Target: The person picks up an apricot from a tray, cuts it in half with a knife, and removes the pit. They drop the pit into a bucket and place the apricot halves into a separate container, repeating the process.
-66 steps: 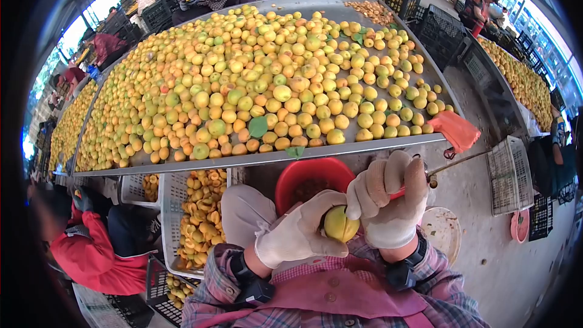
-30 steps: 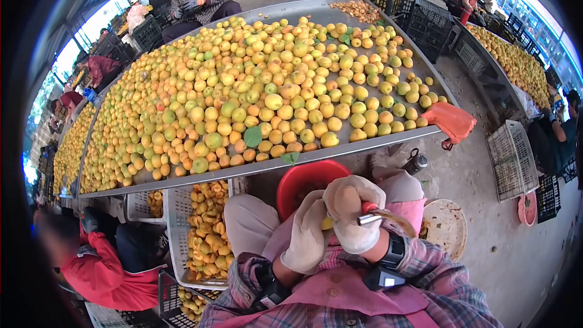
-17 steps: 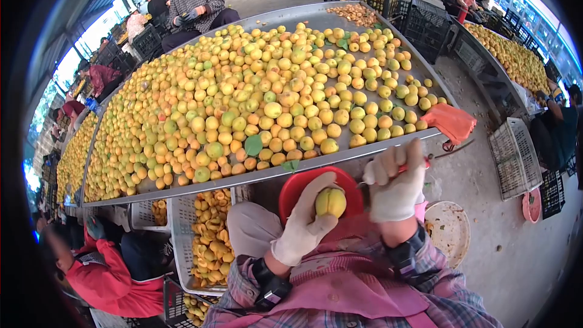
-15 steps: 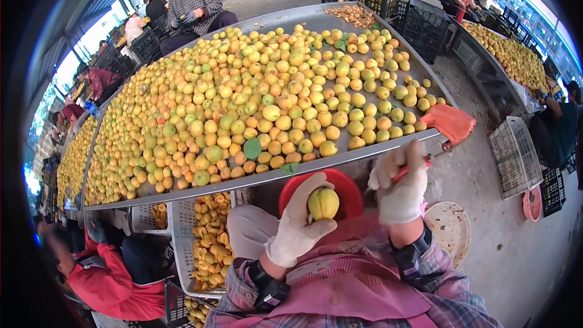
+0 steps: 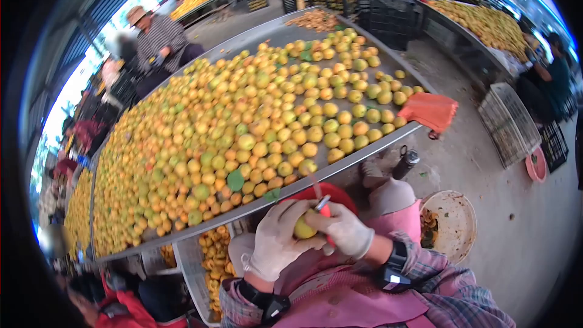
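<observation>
Evidently the round yellow-green fruit (image 5: 303,228) sits at the lower centre of the frame, gripped by the white-gloved left hand (image 5: 276,243), whose fingers wrap its far side. The white-gloved right hand (image 5: 349,234) is closed on a slim red-handled tool with a metal end (image 5: 326,210), right against the fruit; whether it touches the flesh, I cannot tell. Judging by its look, the fruit should be light, firm but bruisable, and slippery where juice wets it; cupping its rounded sides would hold best, clear of the metal.

Just beyond the hands is a round red plastic bucket (image 5: 340,193), its contents hidden. At lower left, a white plastic crate (image 5: 188,267) holds orange cut fruit pieces (image 5: 215,267). At lower right, a round whitish basin (image 5: 458,234) contains brownish scraps. Whole yellow fruit (image 5: 212,146) covers most of the rimmed grey metal table (image 5: 346,164) mid-frame.
</observation>
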`<control>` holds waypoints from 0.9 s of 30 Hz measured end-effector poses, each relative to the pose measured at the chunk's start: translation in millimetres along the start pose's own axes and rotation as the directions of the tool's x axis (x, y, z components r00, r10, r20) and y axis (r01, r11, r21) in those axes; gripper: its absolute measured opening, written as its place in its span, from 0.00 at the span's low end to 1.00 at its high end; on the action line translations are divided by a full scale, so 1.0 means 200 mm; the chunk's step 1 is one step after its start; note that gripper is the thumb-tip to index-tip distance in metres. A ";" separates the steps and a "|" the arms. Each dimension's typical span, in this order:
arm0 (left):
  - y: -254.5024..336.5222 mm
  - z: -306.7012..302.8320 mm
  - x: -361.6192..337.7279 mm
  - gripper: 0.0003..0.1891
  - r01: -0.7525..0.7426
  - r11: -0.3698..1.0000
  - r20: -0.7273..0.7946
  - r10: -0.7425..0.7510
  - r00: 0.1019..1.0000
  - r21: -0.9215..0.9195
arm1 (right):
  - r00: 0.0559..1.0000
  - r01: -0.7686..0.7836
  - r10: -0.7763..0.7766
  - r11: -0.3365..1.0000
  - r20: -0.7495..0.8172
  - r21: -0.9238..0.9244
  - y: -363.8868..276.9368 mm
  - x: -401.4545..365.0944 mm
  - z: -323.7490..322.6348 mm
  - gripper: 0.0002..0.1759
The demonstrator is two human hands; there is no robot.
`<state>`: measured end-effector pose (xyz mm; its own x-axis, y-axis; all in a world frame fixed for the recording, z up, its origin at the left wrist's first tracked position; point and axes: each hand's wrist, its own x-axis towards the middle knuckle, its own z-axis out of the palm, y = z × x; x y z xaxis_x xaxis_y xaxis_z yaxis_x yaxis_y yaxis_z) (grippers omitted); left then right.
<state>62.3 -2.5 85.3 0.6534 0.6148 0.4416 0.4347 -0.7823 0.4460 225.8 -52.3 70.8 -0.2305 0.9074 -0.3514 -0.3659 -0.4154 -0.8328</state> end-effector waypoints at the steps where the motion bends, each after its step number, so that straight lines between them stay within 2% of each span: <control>1: 0.01 0.03 0.00 0.32 -0.036 0.999 0.015 0.036 0.999 -0.018 | 0.999 0.022 -0.021 0.999 -0.028 0.039 0.02 0.00 0.01 0.17; 3: 0.02 0.07 0.00 0.30 0.025 1.000 -0.078 -0.024 0.997 0.009 | 0.994 0.056 -0.053 0.998 -0.094 0.025 0.02 0.01 0.01 0.19; 5: 0.04 0.10 0.03 0.28 0.017 1.000 -0.069 -0.018 0.997 -0.012 | 0.993 0.016 -0.010 0.999 -0.118 0.052 0.04 0.03 -0.01 0.20; 7: 0.06 0.13 0.04 0.26 0.106 0.989 -0.136 -0.119 0.984 -0.102 | 0.991 0.024 -0.014 0.997 -0.134 0.070 0.06 0.05 -0.03 0.20; 12: 0.06 0.19 0.04 0.25 0.101 0.993 -0.110 -0.108 0.988 -0.068 | 0.988 0.029 -0.016 0.996 -0.151 0.081 0.06 0.04 -0.07 0.20; 14: 0.05 0.20 0.04 0.26 0.134 0.988 -0.099 -0.141 0.985 -0.071 | 0.978 0.049 -0.029 0.995 -0.209 0.092 0.05 0.03 -0.06 0.19; 15: 0.06 0.18 0.04 0.29 0.165 0.980 -0.058 -0.172 0.983 -0.111 | 0.985 0.084 -0.069 0.992 -0.158 0.092 0.06 0.03 -0.08 0.18; 17: 0.02 0.21 -0.01 0.35 0.177 0.942 -0.100 -0.213 0.972 -0.285 | 0.979 0.166 -0.152 0.981 -0.136 0.103 0.08 0.04 -0.11 0.19; 18: 0.04 0.19 -0.01 0.35 0.194 0.943 -0.111 -0.230 0.967 -0.269 | 0.973 0.223 -0.214 0.968 -0.088 0.112 0.10 0.06 -0.14 0.20; 19: 0.07 0.16 0.00 0.37 0.227 0.907 -0.089 -0.274 0.957 -0.353 | 0.959 0.284 -0.280 0.951 -0.047 0.123 0.11 0.07 -0.17 0.22; 20: 0.10 0.13 0.02 0.39 0.256 0.861 -0.061 -0.313 0.948 -0.439 | 0.964 0.265 -0.265 0.963 -0.013 0.042 0.05 0.03 -0.16 0.25; 21: 0.11 0.10 0.04 0.39 0.260 0.861 -0.069 -0.320 0.945 -0.436 | 0.965 0.260 -0.260 0.965 -0.002 0.040 0.03 0.01 -0.14 0.25; 23: 0.11 0.05 0.08 0.38 0.244 0.925 0.088 -0.228 0.970 -0.291 | 0.985 0.165 -0.166 0.986 0.042 0.026 0.00 -0.02 -0.12 0.27; 24: 0.10 0.04 0.09 0.35 0.223 0.931 0.123 -0.195 0.973 -0.288 | 0.988 0.150 -0.148 0.989 0.048 -0.022 -0.02 -0.02 -0.13 0.30; 27: 0.06 0.07 0.05 0.33 0.170 0.940 0.058 -0.160 0.985 -0.295 | 0.988 0.113 -0.112 0.994 0.106 -0.008 -0.01 -0.04 -0.16 0.32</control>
<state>83.0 -6.8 84.4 0.6106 0.7251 0.3185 0.3367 -0.6016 0.7243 256.7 -57.6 61.2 -0.2824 0.9364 -0.2085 -0.3826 -0.3093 -0.8706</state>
